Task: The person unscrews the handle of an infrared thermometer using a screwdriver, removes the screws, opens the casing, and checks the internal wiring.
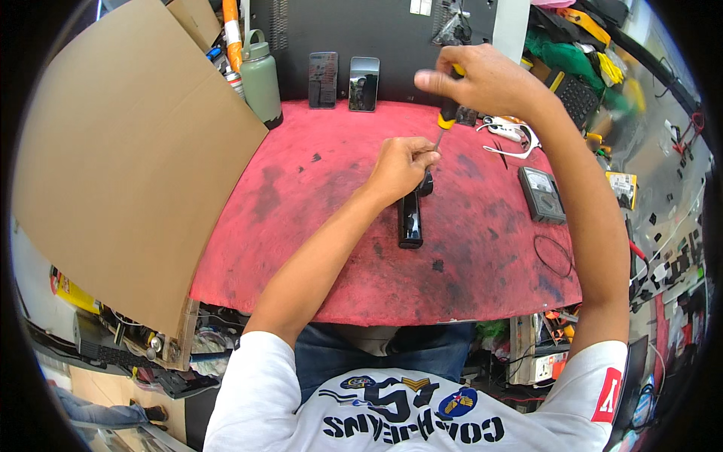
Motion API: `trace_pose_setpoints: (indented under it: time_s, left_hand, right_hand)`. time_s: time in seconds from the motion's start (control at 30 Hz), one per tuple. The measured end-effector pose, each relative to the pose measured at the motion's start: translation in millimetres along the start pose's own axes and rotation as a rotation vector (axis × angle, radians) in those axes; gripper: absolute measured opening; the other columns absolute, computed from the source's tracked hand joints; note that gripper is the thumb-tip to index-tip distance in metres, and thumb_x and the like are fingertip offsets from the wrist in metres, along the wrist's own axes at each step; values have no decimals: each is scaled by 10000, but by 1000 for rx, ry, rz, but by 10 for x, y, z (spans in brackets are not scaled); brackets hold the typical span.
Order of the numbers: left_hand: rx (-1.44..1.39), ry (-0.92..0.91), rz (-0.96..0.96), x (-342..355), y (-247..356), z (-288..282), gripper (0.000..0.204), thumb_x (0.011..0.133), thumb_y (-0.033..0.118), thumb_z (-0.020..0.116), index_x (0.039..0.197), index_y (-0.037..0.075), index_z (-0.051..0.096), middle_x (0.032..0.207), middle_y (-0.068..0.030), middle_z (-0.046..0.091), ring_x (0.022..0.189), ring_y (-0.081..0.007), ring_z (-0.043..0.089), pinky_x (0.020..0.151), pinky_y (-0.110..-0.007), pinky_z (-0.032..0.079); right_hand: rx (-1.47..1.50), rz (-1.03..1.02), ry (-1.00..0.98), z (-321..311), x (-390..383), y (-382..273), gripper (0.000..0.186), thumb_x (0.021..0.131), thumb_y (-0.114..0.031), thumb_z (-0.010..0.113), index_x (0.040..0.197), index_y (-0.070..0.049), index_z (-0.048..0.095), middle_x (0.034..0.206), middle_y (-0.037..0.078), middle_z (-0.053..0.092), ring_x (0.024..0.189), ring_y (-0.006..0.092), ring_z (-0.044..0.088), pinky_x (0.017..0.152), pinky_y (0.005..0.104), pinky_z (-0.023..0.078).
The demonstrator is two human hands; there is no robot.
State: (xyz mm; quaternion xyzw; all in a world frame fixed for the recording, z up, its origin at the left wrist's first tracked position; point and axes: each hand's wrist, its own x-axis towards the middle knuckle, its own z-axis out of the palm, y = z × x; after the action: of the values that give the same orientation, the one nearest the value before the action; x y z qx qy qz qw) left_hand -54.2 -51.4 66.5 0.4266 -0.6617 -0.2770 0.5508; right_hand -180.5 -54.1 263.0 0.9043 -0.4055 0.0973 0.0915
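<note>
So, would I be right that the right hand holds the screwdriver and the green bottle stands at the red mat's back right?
Wrong side: the head view shows the green bottle at the back left of the red mat. The right hand does hold the screwdriver.

Left hand [399,169]: one
Right hand [486,81]: one
Screwdriver [447,113]: one
Long black device [410,220]: one
Phones [364,84], far edge: two
Green bottle [262,84], far left: one
Meter [542,194], right: one
Wire loop [536,249], near right: one
Red mat [331,248]: one
</note>
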Motion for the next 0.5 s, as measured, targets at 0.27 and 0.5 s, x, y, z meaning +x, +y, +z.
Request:
trace_pose_setpoints:
  time_s: [0.27, 0.5]
  left_hand:
    - [-14, 4, -9, -26, -5, 47, 151, 826, 108, 706, 894, -27, 689, 748, -64, 688, 683, -84, 608, 630, -264, 489]
    - [67, -2, 0, -27, 79, 38, 206, 796, 148, 742, 887, -28, 685, 749, -76, 690, 683, -103, 619, 643, -279, 501]
  right_hand:
    - [175, -253, 398, 332, -36, 261, 264, 833, -198, 577, 966, 28, 600, 798, 222, 638, 805, 399, 621, 763, 442, 483]
    - [269, -107, 531, 431, -97, 160, 318, 851, -232, 601, 1046, 17, 574, 825, 223, 635, 788, 392, 618, 754, 422, 483]
